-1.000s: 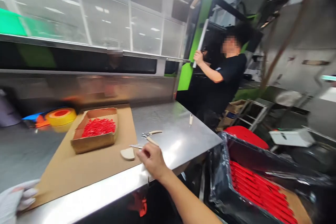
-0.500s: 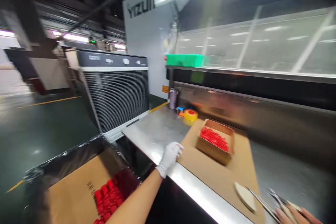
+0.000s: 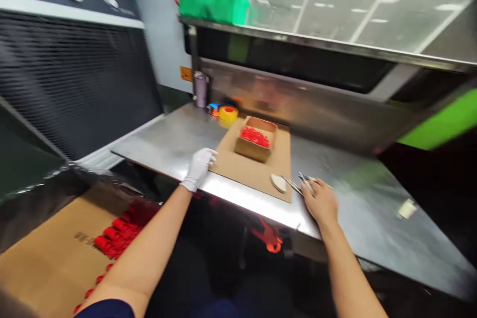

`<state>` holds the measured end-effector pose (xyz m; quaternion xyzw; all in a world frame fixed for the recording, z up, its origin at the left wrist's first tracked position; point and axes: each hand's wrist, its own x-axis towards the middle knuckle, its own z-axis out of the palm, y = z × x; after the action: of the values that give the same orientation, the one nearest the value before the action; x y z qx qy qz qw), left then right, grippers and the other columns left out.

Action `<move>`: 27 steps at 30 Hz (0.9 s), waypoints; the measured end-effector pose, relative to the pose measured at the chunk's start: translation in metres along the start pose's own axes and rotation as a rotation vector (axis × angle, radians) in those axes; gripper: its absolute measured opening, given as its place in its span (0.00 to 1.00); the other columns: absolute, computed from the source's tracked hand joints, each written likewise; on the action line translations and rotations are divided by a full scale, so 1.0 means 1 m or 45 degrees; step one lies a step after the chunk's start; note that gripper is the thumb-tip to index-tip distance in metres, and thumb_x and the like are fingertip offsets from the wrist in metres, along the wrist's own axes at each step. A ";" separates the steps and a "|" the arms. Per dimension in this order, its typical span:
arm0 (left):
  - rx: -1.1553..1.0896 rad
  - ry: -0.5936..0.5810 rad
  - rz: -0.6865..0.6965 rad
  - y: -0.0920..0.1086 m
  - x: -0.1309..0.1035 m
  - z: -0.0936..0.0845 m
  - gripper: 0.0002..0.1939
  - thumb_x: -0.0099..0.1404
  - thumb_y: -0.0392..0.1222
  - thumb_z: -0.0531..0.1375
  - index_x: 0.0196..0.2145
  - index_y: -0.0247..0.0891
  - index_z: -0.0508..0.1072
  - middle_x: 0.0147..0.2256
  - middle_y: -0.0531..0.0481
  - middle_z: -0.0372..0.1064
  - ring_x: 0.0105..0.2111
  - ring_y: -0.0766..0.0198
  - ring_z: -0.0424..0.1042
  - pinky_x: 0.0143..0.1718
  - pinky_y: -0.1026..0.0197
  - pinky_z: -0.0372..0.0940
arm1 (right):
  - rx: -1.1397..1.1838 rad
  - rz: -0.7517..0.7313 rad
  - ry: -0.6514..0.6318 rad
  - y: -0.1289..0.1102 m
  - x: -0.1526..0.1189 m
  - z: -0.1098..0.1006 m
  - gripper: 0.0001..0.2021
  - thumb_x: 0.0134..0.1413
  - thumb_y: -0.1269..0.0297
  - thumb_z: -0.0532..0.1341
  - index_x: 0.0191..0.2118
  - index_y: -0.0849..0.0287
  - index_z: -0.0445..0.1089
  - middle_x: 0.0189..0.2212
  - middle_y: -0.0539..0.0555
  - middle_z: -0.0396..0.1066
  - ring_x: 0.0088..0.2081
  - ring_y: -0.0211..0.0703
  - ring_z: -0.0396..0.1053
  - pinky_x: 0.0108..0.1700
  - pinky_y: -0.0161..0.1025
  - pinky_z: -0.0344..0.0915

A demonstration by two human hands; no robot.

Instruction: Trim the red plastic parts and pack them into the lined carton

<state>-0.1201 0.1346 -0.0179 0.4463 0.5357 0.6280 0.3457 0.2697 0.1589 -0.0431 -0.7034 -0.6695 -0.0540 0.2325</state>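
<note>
My left hand, in a white glove, rests at the table's front edge beside the brown cardboard sheet. Its fingers are loosely bent and slightly apart, with nothing visible in them. Bare, my right hand is closed over pliers with pale handles, right of the sheet; the fingers partly hide them. Slim metal tweezers lie just left of those fingers. Close by, a cream-coloured oval pad lies on the sheet. Farther back stands a small open cardboard box holding many thin red pieces.
Yellow tape and a purple tumbler stand at the back left of the metal table. A green bin sits on the shelf above. At lower left, red parts lie in a lined carton. A small pale object lies far right.
My view has swung right and down, so the table sits farther left and higher, and my right arm now shows. My left hand stays at the table edge, my right hand at the tools.
</note>
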 end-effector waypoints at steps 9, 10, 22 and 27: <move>0.027 0.021 0.096 -0.002 0.003 -0.001 0.11 0.66 0.41 0.56 0.34 0.32 0.75 0.26 0.52 0.66 0.25 0.68 0.63 0.28 0.64 0.59 | 0.019 0.081 -0.072 0.005 -0.003 0.004 0.22 0.64 0.50 0.52 0.53 0.56 0.73 0.61 0.59 0.62 0.59 0.54 0.59 0.58 0.52 0.57; 0.033 0.022 0.102 -0.002 0.003 -0.001 0.11 0.66 0.41 0.56 0.34 0.33 0.75 0.26 0.52 0.67 0.25 0.68 0.63 0.28 0.64 0.59 | 0.029 0.082 -0.073 0.004 -0.003 0.003 0.21 0.65 0.50 0.52 0.53 0.56 0.73 0.61 0.59 0.62 0.60 0.54 0.59 0.59 0.52 0.56; 0.195 -0.001 0.040 0.008 0.003 -0.001 0.12 0.63 0.41 0.54 0.37 0.33 0.75 0.28 0.52 0.68 0.27 0.68 0.64 0.31 0.66 0.61 | 0.091 0.088 -0.101 0.000 -0.001 0.000 0.18 0.67 0.53 0.54 0.52 0.56 0.73 0.63 0.59 0.60 0.62 0.54 0.57 0.61 0.51 0.53; 0.397 0.021 0.054 0.023 -0.003 0.002 0.13 0.62 0.42 0.53 0.37 0.35 0.75 0.29 0.52 0.70 0.27 0.66 0.67 0.31 0.64 0.64 | 0.107 0.107 -0.086 -0.007 -0.001 -0.005 0.17 0.67 0.55 0.55 0.53 0.57 0.72 0.64 0.61 0.59 0.62 0.55 0.57 0.62 0.52 0.51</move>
<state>-0.1167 0.1284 0.0045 0.5006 0.6200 0.5478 0.2545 0.2644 0.1561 -0.0377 -0.7220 -0.6485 0.0079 0.2412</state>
